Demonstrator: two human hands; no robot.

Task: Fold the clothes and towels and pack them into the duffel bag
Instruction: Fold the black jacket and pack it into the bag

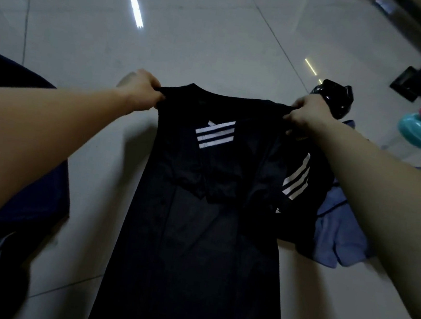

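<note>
Black shirt [204,213] with white stripes lies lengthwise on tiled floor [195,34], sleeves folded inward, left hand [141,87] and right hand [305,113] each pinching a shoulder corner with curled fingers.

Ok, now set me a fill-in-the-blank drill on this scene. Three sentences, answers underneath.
1. The left hand and the right hand grip the shirt, whose fabric is ____.
2. The sleeve band shows ____ white stripes.
3. The crumpled cloth on the floor to the shirt's right is ____.

Missing words: black; three; blue.
</note>
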